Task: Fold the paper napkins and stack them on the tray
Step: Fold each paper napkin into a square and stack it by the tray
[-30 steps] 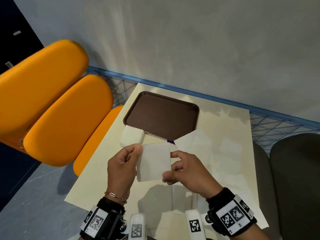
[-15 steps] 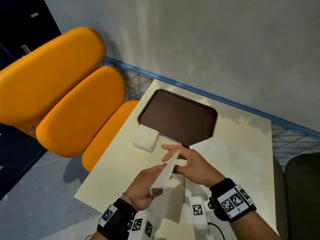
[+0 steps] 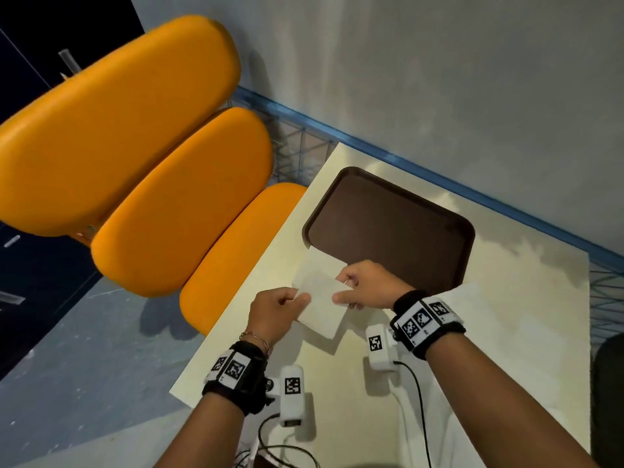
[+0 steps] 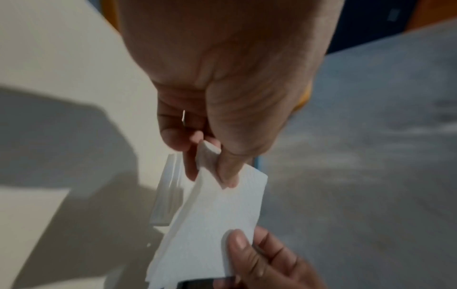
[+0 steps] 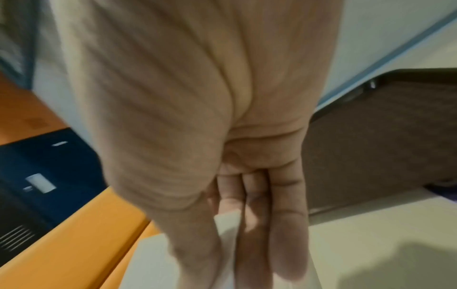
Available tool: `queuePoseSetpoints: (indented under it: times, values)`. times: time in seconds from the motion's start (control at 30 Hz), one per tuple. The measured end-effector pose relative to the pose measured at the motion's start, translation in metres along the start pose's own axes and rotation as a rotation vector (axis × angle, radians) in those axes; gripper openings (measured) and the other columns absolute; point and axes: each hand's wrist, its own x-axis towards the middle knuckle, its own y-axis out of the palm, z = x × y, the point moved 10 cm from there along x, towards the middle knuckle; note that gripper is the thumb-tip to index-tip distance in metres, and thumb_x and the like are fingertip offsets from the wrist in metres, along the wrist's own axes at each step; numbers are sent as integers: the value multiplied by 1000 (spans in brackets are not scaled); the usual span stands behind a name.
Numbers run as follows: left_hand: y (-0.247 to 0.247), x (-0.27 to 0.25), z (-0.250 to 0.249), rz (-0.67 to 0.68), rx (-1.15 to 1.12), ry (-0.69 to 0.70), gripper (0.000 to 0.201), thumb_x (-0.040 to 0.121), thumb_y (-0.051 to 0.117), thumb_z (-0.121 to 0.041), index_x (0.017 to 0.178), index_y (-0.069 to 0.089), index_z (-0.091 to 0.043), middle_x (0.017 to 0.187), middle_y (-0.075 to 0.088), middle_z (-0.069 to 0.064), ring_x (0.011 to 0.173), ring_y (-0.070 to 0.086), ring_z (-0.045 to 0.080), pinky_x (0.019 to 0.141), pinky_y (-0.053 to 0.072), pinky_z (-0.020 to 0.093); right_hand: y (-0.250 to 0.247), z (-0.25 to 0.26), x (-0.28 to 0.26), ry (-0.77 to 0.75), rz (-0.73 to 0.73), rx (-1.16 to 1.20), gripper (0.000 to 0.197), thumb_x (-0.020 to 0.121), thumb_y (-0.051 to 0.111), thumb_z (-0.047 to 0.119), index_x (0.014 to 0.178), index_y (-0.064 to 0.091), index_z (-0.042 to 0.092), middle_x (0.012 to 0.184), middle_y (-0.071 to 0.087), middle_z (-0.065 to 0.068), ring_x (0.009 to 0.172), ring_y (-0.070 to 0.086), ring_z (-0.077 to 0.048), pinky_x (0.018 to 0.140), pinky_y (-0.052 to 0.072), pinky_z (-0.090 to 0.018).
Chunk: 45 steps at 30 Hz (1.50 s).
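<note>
**Napkin pinched in both hands, near tray**

Left hand [image 3: 275, 310] pinching left edge of folded white paper napkin [image 3: 322, 307], thumb over curled fingers. Right hand [image 3: 366, 285] pinching right edge, thumb on top. Both raised over cream table [image 3: 506, 349], wrists near. Dark brown rectangular plastic tray [image 3: 388, 224] just beyond, nothing in it. White napkin stack [image 4: 168, 197] at tray's near-left corner.

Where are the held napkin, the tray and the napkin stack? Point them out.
held napkin [image 3: 322, 307], head view, middle of its upper face
brown tray [image 3: 388, 228], head view, bare floor
napkin stack [image 4: 167, 199], left wrist view, layered side edge
</note>
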Motion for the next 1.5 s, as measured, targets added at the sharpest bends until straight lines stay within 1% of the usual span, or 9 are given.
queuePoseSetpoints:
  times: [0.13,0.37,0.5,0.67,0.87,1.17,1.27,1.37,1.5]
  values:
    - [-8,39,12,-91,-54,-82,20,85,85,-35,79,81,-16,66,74,-5,52,55,12,62,48,26,-12,-32,31,162,-196,248,23,86,87,13,106,77,13,80,78,-5,71,74,-17,72,63,-31]
    - [-3,82,12,-72,122,-83,6,86,78,-22,89,83,-25,69,76,-9,65,67,9,66,55,25,-10,-65,53,304,-425,398,13,84,86,8,93,79,14,79,78,-5,62,70,-14,68,63,-28]
    - [-1,91,14,-62,172,-87,5,84,78,-23,87,82,-24,68,75,-10,66,67,7,64,53,22,-9,-72,57,310,-483,416,11,84,84,11,92,79,17,79,79,-4,60,70,-9,55,53,-16]
    - [0,93,14,-75,208,-83,2,82,80,-23,81,80,-25,65,74,-11,72,71,10,67,57,25,-10,-76,61,305,-509,326,9,83,80,23,92,79,23,73,78,4,69,73,-11,70,56,-20]
    - [-1,95,15,-100,192,-59,8,81,83,-28,88,78,-28,67,75,-10,71,73,6,63,51,19,-9,-83,59,315,-550,353,8,87,79,21,95,78,20,76,76,1,65,69,-12,50,44,-6]
    - [-2,96,19,-148,254,-79,9,81,83,-34,86,76,-30,79,76,-11,83,73,12,77,57,26,-12,-85,59,274,-611,357,16,82,86,22,94,75,19,77,76,3,77,75,-20,80,64,-35]
    - [-8,94,20,-180,267,-81,15,79,86,-35,88,75,-30,87,75,-11,87,72,15,83,61,33,-18,-85,51,265,-645,345,27,81,89,27,101,73,18,78,72,6,81,71,-16,76,56,-24]
    - [-13,83,15,-228,243,-66,23,76,87,-37,90,72,-30,89,72,-11,90,70,16,83,60,37,-27,-92,21,256,-678,350,30,82,90,27,104,70,20,82,71,5,75,66,-5,58,43,-4]
    - [-2,57,-1,-208,277,4,26,76,87,-43,91,70,-28,86,72,-11,87,68,12,73,51,26,-17,-129,-44,260,-568,223,28,79,88,19,99,70,27,94,72,9,87,69,-9,65,45,-4]
